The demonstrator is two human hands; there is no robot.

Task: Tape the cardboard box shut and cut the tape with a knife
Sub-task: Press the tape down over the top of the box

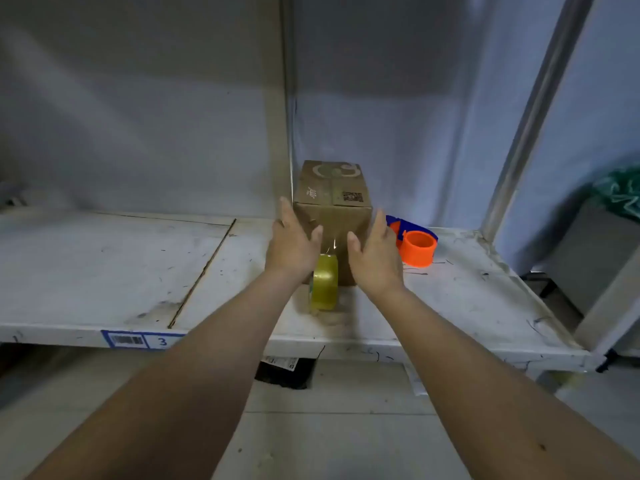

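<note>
A brown cardboard box stands on the white shelf, its top flaps closed. A yellowish roll of clear tape stands on edge right in front of the box, with a thin strip of tape running up to the box's front face. My left hand is at the box's left front corner, fingers apart and extended. My right hand is at the right front corner, also with spread fingers. Neither hand holds anything. No knife is visible.
An orange and blue tape dispenser lies just right of the box, close to my right hand. The shelf front carries a barcode label marked 3. A metal upright stands at the right, a green bag beyond it.
</note>
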